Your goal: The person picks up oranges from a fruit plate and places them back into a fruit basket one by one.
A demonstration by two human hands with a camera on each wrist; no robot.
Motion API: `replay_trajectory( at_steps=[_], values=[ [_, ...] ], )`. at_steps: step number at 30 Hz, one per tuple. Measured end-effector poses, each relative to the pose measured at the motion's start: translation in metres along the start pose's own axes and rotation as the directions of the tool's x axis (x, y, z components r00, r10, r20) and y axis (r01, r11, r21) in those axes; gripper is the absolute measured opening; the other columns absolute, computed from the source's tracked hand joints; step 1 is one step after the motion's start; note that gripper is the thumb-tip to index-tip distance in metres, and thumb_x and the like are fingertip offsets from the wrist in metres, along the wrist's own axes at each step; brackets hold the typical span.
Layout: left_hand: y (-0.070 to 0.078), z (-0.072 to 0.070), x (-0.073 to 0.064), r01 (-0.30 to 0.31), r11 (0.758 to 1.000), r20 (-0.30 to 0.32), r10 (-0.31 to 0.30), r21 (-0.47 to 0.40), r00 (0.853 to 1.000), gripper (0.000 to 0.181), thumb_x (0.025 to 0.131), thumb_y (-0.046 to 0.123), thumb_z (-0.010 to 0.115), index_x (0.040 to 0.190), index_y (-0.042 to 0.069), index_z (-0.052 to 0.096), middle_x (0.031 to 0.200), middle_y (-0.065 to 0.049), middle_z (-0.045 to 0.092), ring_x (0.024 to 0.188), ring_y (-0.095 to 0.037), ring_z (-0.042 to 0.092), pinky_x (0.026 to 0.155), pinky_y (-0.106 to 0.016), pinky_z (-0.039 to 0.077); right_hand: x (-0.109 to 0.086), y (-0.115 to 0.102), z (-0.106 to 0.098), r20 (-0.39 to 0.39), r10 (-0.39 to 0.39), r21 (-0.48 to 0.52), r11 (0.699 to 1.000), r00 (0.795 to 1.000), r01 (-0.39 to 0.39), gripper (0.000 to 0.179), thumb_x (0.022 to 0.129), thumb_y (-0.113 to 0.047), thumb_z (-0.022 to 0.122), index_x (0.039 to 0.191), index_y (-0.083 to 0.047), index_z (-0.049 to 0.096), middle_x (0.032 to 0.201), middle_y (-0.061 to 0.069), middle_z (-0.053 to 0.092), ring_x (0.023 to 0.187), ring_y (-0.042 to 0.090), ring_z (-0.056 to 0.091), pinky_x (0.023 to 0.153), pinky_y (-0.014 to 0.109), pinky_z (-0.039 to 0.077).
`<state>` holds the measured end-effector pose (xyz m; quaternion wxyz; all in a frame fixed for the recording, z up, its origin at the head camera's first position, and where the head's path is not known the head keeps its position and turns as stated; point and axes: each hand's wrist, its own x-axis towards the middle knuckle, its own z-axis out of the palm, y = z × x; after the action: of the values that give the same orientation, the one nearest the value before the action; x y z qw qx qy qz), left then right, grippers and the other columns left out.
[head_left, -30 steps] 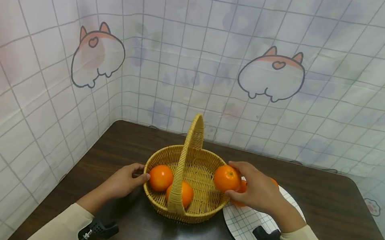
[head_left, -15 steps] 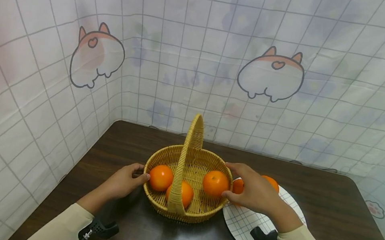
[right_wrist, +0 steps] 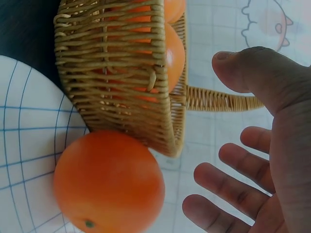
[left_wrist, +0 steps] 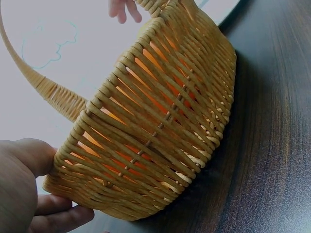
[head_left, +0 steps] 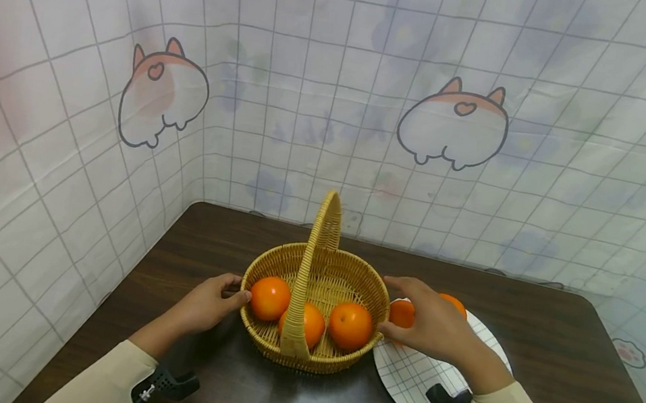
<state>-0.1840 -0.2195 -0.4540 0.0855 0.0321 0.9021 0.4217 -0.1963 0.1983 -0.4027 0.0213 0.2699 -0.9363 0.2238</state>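
A yellow wicker basket (head_left: pixel 314 364) with a tall arched handle (head_left: pixel 317 248) stands mid-table. Inside it lie an orange at the left (head_left: pixel 269 298), an orange behind the handle's front foot (head_left: pixel 314 326) and an orange at the right (head_left: pixel 350 326). My left hand (head_left: pixel 210 306) grips the basket's left rim, thumb on top and fingers against the outer wall. My right hand (head_left: pixel 436 320) hovers just right of the basket, its fingers spread and holding nothing. Below it, an orange (right_wrist: pixel 109 182) rests on the plate beside the basket; another orange (head_left: pixel 454 304) is partly hidden behind the hand.
A round white plate (head_left: pixel 426 395) with a grid pattern lies right of the basket, close against it. Dark wooden table (head_left: pixel 554 354) extends around both. A white gridded curtain (head_left: pixel 313 91) with cartoon animals hangs along the back and left edges.
My right hand lowered an orange into the basket's right side and let it go. That orange rolled toward the front, and the hand drew back slightly right. My left hand stayed on the rim.
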Motion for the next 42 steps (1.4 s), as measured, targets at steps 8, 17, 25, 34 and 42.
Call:
replay_trajectory(
  at_steps=[8,17,25,34,42],
  values=[
    [-0.001,0.0,0.0,0.003,1.0,-0.001,-0.003,0.007,1.0,0.058,0.102,0.042,0.064,0.139,-0.001,0.056,0.137,-0.019,0.061,0.123,-0.036,0.06,0.099,-0.055,0.051,-0.008,0.011,-0.001,-0.014,0.016,-0.024,1.0,1.0,-0.016,0.079,0.082,-0.045,0.085,0.149,-0.016,0.053,0.13,0.005,0.064,0.108,0.026,0.066,0.083,0.048,0.058],
    [0.0,0.0,-0.001,0.006,1.0,-0.003,-0.006,0.01,1.0,0.057,0.102,0.042,0.064,0.139,0.0,0.057,0.136,-0.018,0.062,0.123,-0.036,0.061,0.098,-0.055,0.051,-0.017,0.029,-0.007,0.003,0.068,-0.026,0.997,0.998,-0.068,0.079,0.083,-0.04,0.086,0.149,-0.014,0.052,0.139,0.012,0.059,0.109,0.034,0.066,0.076,0.048,0.059],
    [0.001,-0.001,-0.001,0.003,1.0,-0.004,-0.003,0.005,1.0,0.055,0.102,0.041,0.064,0.138,0.0,0.057,0.136,-0.018,0.062,0.123,-0.036,0.061,0.098,-0.055,0.051,-0.026,0.043,-0.014,-0.023,0.081,-0.042,0.996,0.996,-0.081,0.077,0.083,-0.037,0.086,0.148,-0.012,0.053,0.141,0.017,0.057,0.115,0.038,0.064,0.084,0.057,0.057],
    [0.0,0.0,0.0,0.005,1.0,-0.005,-0.005,0.019,1.0,0.057,0.102,0.043,0.064,0.139,0.001,0.057,0.136,-0.017,0.062,0.122,-0.036,0.061,0.098,-0.055,0.051,-0.033,0.054,-0.02,-0.044,0.111,-0.066,0.991,0.993,-0.113,0.08,0.083,-0.045,0.085,0.148,-0.011,0.053,0.146,0.02,0.054,0.126,0.045,0.055,0.091,0.068,0.05],
    [0.0,0.0,0.001,0.0,1.0,-0.004,0.0,0.012,1.0,0.056,0.102,0.042,0.064,0.138,0.0,0.058,0.136,-0.017,0.062,0.123,-0.036,0.06,0.098,-0.055,0.051,-0.039,0.063,-0.022,-0.057,0.119,-0.077,0.989,0.991,-0.123,0.079,0.084,-0.049,0.083,0.145,-0.008,0.054,0.145,0.021,0.054,0.127,0.047,0.053,0.09,0.07,0.049]
  ],
)
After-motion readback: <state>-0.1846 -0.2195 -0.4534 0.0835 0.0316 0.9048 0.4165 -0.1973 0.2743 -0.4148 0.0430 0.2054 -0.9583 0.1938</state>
